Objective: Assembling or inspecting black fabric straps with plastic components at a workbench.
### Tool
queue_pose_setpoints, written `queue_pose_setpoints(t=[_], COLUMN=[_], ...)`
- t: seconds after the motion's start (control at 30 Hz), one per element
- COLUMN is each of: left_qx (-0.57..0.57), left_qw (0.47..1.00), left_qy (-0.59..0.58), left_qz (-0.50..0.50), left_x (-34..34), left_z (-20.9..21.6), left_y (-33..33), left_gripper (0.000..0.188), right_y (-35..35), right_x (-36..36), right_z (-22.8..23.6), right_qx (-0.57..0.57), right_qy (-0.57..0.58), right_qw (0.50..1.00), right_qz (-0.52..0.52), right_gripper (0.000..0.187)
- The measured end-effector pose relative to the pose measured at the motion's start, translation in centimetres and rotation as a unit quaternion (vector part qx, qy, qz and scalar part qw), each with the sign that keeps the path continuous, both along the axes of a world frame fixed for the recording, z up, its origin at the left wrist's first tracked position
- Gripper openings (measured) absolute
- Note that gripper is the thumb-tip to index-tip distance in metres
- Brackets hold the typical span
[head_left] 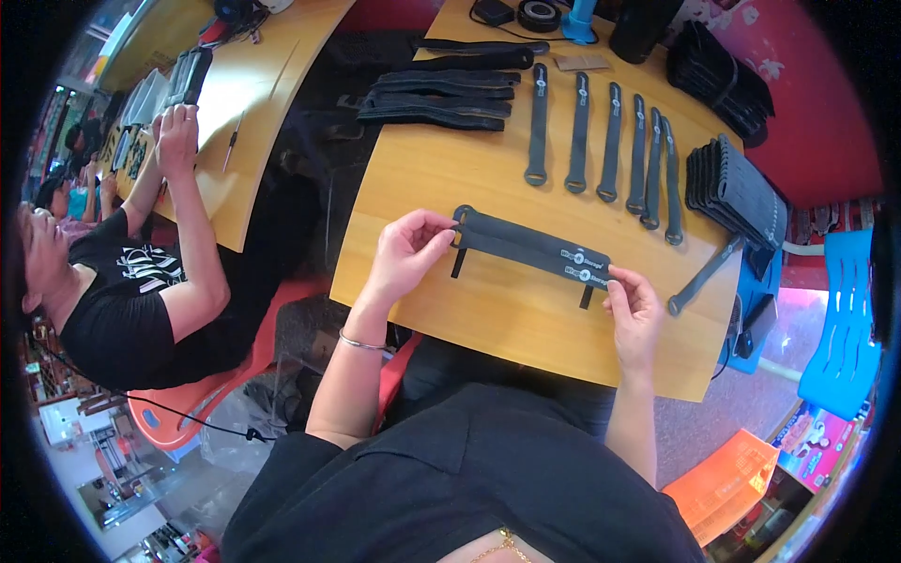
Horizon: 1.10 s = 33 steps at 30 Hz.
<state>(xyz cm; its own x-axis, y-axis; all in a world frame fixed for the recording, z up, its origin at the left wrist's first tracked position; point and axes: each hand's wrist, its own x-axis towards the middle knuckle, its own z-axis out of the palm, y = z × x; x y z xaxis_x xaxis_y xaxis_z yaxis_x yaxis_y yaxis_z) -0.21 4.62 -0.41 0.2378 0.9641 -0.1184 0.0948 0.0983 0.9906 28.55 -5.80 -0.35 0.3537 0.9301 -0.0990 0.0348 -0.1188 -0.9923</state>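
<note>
Two dark grey straps lie side by side, stretched between my hands over the table. My left hand pinches their left end, where a rounded loop shows, between thumb and fingers. At the right end, near white printing, my right hand grips the straps' edge with thumb and forefinger. A short black strip pokes out below the left end, and a second black strip below the right end. How these strips meet the straps is hidden.
Beyond my hands, several single straps lie in a row on the wooden table. Black strap bundles lie far left; a strap stack stands right. A co-worker sits at another table on the left.
</note>
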Motion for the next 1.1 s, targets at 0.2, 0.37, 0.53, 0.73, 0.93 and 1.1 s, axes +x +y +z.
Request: queue_pose_setpoints(t=[0.2, 0.37, 0.53, 0.73, 0.93, 1.1], left_qx=[0.037, 0.044, 0.041, 0.048, 0.043, 0.035], left_qw=[0.999, 0.999, 0.996, 0.994, 0.994, 0.994], left_qy=[-0.028, -0.014, -0.066, -0.083, -0.089, -0.094], left_qz=[-0.004, -0.01, -0.035, -0.043, -0.038, -0.034], left_x=[-1.1, -0.7, -1.5, -1.4, -1.5, -1.4], left_z=[-0.5, -0.9, -1.0, -1.1, -1.1, -0.4], left_y=[-0.5, -0.7, -0.9, -0.7, -0.9, -1.0], left_gripper=[0.01, 0.011, 0.011, 0.01, 0.01, 0.009], right_y=[0.3, -0.8, -1.0, -1.1, -1.2, -1.3], right_x=[-0.4, -0.1, -0.3, -0.2, -0.3, -0.3], right_z=[-1.0, -1.4, -1.3, -1.3, -1.4, -1.4], right_qx=[0.008, 0.026, 0.048, 0.103, 0.111, 0.117], right_qy=[-0.028, -0.035, -0.034, -0.079, -0.08, -0.074], right_qw=[1.0, 0.999, 0.998, 0.991, 0.991, 0.99], right_qz=[-0.008, -0.022, -0.027, -0.003, 0.004, 0.003], right_gripper=[0.016, 0.015, 0.015, 0.014, 0.014, 0.014])
